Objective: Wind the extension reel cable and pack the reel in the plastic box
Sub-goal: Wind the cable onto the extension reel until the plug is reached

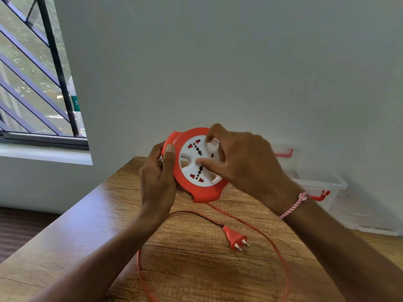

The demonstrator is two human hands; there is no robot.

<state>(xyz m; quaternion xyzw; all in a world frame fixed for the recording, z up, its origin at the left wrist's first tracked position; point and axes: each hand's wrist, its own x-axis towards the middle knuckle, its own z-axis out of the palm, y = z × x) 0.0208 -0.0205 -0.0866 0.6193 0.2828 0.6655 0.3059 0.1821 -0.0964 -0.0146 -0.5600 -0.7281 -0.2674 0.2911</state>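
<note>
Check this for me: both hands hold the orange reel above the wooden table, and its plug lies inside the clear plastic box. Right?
Not quite. The head view shows the plug lying on the wooden table, outside the clear plastic box. The rest holds: the left hand and right hand hold the orange reel above the table.

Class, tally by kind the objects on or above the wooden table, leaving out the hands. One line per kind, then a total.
Round orange-and-white plastic extension reel: 1
Thin orange cable: 1
Orange two-pin plug: 1
Clear plastic box with red latches: 1
Total: 4
</note>
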